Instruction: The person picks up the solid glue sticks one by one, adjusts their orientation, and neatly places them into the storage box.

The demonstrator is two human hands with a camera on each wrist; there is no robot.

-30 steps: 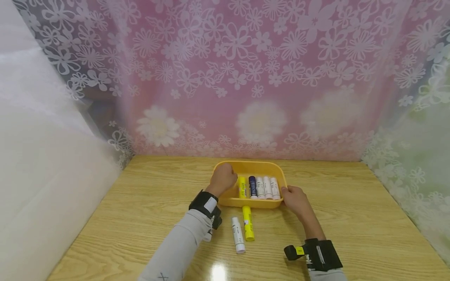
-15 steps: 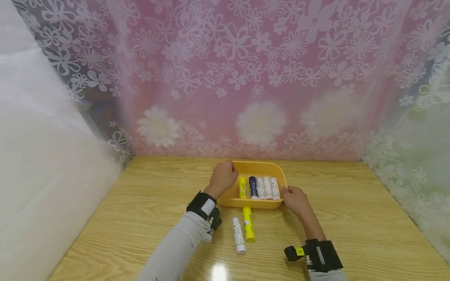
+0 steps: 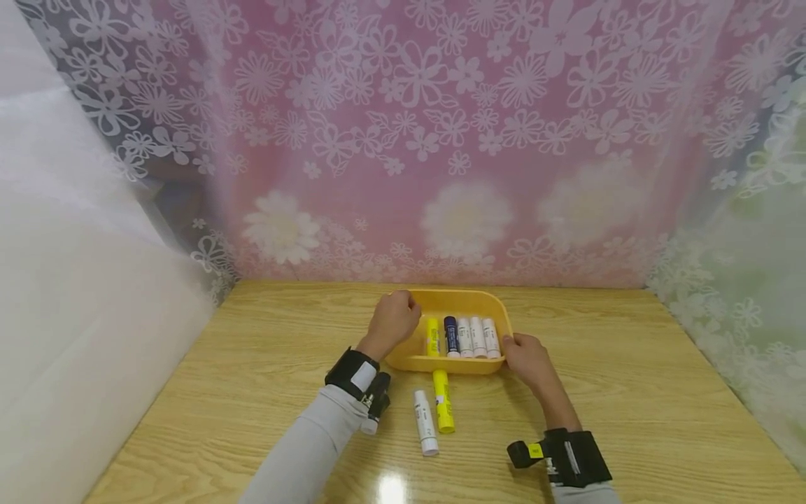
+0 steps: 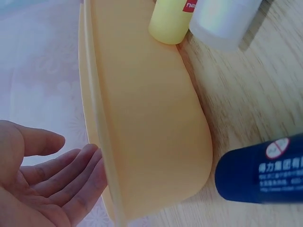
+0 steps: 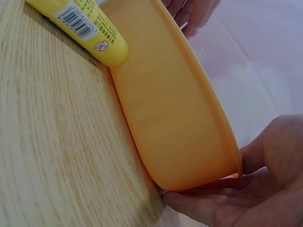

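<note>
A yellow-orange plastic tray (image 3: 415,363) stands on the table, holding a row of glue sticks: a yellow one (image 3: 433,337), a dark blue one (image 3: 451,336) and several white ones (image 3: 478,337). My left hand (image 3: 392,323) is over the tray's left end. In the left wrist view its thumb is apart from the loosely bent fingers (image 4: 71,179), and the fingertips are right at the rim with nothing held. My right hand (image 3: 530,360) grips the tray's right end, thumb at the rim and fingers (image 5: 199,205) along the outer wall.
In front of the tray lie a yellow glue stick (image 3: 443,402) and a white one (image 3: 425,423). A dark blue glue stick (image 4: 260,172) lies below my left wrist, mostly hidden in the head view. A flowered curtain (image 3: 378,175) hangs behind the wooden table (image 3: 630,392).
My left hand and forearm have shifted slightly to the left. The right hand keeps its hold, and the tray and glue sticks stay in place.
</note>
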